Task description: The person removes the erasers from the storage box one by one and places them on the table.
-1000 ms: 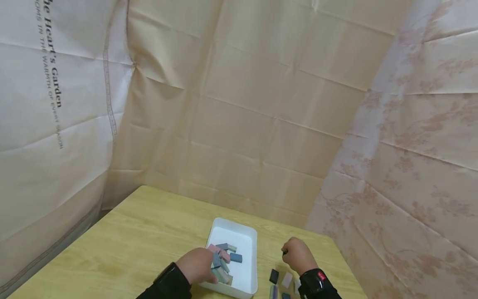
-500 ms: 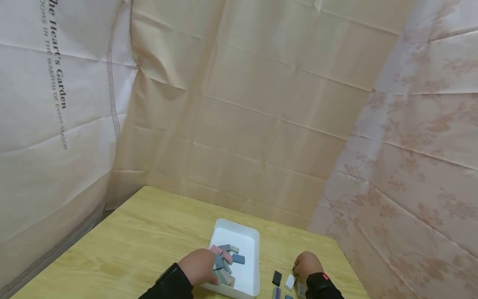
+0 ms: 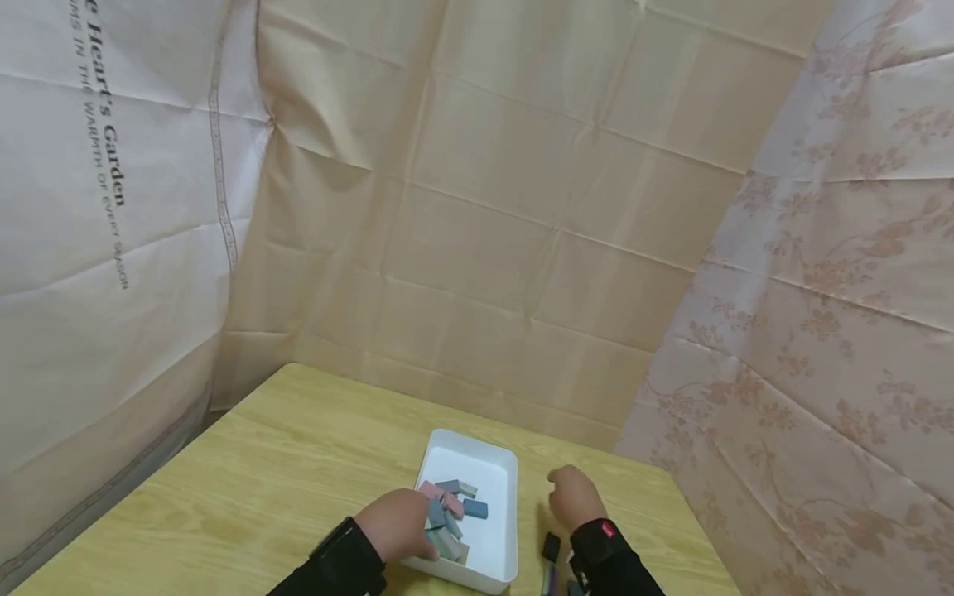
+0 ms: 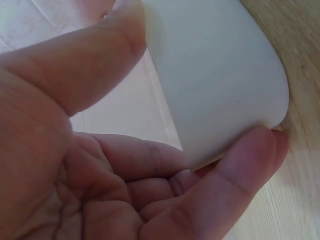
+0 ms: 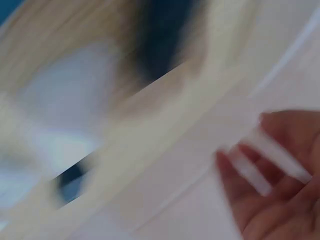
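Note:
A white tray (image 3: 507, 488) on the wooden table (image 3: 298, 463) holds several pastel blocks (image 3: 450, 509). My left hand (image 3: 398, 521) grips the tray's near left corner. In the left wrist view the thumb lies over the tray's rim and a fingertip (image 4: 250, 160) presses under its wall (image 4: 220, 75). My right hand (image 3: 574, 497) hovers curled just right of the tray. The right wrist view is blurred, but its fingertips (image 5: 280, 200) seem to pinch a small white block (image 5: 277, 155).
A black block (image 3: 551, 546) and a purple block (image 3: 549, 579) lie on the table right of the tray, beside my right wrist. Draped cloth walls stand close behind and to the right. The table's edge runs along the left.
My right hand dropped to the loose blocks near a white one, then rose towards the tray. The white block no longer shows on the table. The left hand stayed on the tray.

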The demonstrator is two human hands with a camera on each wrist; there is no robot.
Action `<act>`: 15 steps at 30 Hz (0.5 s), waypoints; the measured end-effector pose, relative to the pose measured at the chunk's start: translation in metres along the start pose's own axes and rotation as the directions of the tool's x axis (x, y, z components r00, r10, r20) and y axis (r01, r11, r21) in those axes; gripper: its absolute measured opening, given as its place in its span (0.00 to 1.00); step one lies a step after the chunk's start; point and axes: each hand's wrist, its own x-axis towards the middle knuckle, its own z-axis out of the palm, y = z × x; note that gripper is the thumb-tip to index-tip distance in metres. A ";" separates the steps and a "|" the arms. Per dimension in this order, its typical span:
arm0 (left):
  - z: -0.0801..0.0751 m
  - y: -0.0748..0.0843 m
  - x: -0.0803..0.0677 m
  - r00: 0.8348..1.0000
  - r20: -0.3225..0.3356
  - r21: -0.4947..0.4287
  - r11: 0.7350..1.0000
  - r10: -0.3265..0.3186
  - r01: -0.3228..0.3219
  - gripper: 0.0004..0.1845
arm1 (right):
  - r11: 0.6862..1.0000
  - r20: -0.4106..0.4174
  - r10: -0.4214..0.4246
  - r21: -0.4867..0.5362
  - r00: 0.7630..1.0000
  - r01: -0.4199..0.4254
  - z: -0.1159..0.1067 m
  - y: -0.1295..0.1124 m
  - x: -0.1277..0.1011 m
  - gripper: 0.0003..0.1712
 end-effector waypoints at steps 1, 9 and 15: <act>0.000 0.000 0.000 1.000 0.000 -0.004 1.000 -0.004 0.004 0.22 | 0.996 0.031 -0.063 0.057 0.998 0.061 -0.003 -0.015 0.006 0.11; -0.002 0.000 0.000 0.999 0.015 -0.018 0.999 -0.028 0.028 0.22 | 0.931 0.327 -0.365 0.108 0.872 0.349 0.005 -0.089 0.024 0.23; 0.002 -0.001 -0.001 1.000 0.007 -0.004 1.000 -0.015 0.015 0.22 | 0.933 0.276 -0.356 0.043 0.893 0.358 0.023 -0.098 0.016 0.16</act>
